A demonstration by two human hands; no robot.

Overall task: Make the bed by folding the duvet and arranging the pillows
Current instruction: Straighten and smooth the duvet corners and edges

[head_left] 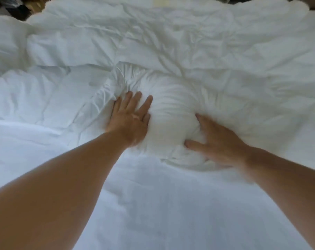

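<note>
White duvet (171,42): L hand (130,118) flat, R hand (218,141) splayed, both pressing bulge (173,109), prob. pillow.

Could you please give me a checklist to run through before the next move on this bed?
1. Left hand flat on the mound, fingers straight: ok.
2. Right hand pressing the mound's other side: ok.
3. Whether the mound is a pillow or bunched bedding: cannot tell.
4. Duvet smooth behind the mound: not ok, wrinkled.
5. Near cloth lying flat: ok.
6. Pillows arranged: cannot tell, none plainly visible.
</note>
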